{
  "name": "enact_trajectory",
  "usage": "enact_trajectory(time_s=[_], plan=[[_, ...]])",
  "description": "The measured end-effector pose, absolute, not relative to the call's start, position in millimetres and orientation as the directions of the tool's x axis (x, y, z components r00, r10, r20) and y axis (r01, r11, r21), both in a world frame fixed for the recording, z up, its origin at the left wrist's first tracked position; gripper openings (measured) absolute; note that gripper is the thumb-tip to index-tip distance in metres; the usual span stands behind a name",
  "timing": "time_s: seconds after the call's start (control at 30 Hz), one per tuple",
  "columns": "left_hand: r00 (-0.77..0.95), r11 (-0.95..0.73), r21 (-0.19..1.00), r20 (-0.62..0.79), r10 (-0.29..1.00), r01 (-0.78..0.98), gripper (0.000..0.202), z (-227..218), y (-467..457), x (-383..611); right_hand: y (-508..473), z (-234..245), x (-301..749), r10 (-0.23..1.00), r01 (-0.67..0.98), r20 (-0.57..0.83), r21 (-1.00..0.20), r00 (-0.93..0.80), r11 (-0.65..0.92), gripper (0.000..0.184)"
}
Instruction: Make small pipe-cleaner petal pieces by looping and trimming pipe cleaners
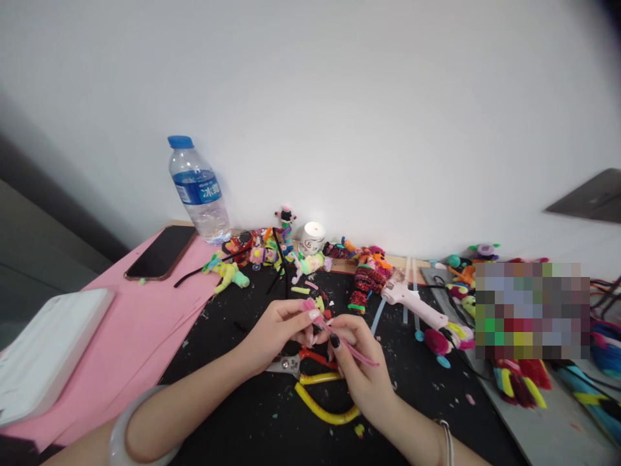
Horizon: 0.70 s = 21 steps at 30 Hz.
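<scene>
A pink pipe cleaner (358, 354) runs between my two hands, its upper end bent into a small loop. My left hand (281, 327) pinches it near that loop. Thumb and fingers of my right hand (361, 356) are closed on it lower down, with the tail sticking out to the right. Below my hands, a pair of pliers-like cutters (330, 404) with yellow and red handles lies on the black mat (233, 401). Just beyond my fingertips are short scraps of pipe cleaner (301, 290).
A water bottle (198, 194), a dark phone (161, 252) and a white flat box (53, 349) stand or lie at left on pink paper (140, 330). Colourful pipe-cleaner figures (369, 278) and a white cup (312, 238) line the wall. A pale pink glue gun (417, 307) lies at right.
</scene>
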<state>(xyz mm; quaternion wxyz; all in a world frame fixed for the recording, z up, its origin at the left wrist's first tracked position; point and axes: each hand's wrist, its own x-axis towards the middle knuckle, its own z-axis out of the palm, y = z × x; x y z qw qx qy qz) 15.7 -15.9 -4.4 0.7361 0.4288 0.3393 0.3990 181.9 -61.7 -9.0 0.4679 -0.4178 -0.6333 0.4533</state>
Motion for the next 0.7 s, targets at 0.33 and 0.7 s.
enact_trajectory(time_s=[0.33,0.7], plan=[[0.423,0.373,0.880,-0.230,0.876,-0.295,0.020,-4.4,-13.6,16.1,-58.3,-7.0,181.8,0.960,0.413,0.203,-0.871,-0.193,0.267,0.011],[0.438,0.368,0.889,-0.226,0.870,-0.271,0.027,-6.2,-13.2,14.6,-56.2,-2.8,180.7,0.939,0.429,0.219,-0.845,-0.263,0.318,0.011]])
